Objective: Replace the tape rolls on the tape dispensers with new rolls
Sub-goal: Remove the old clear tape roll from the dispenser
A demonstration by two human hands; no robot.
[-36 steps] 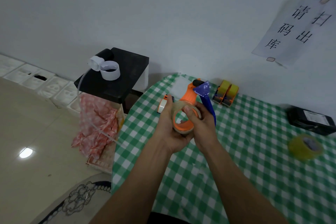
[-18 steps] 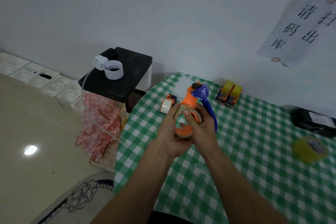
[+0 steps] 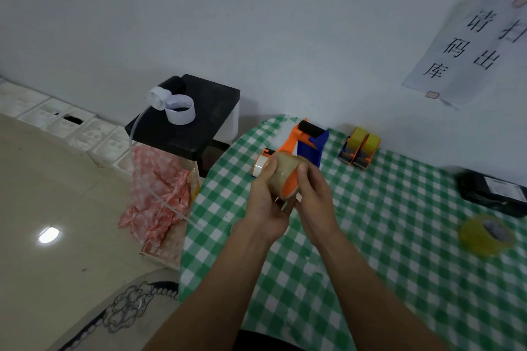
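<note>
Left grip (image 3: 263,202) round glossy cylindrical roll (image 3: 283,175)

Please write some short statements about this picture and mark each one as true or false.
1. The left hand and the right hand both grip the tape dispenser. True.
2. The loose yellow roll lies on the floor. False: it lies on the tablecloth, at the right.
3. Two small dispensers with yellow tape stand side by side near the wall. True.
4. The tablecloth is red and white. False: it is checked green and white.
5. A white paper ring sits on the black stool. True.
</note>
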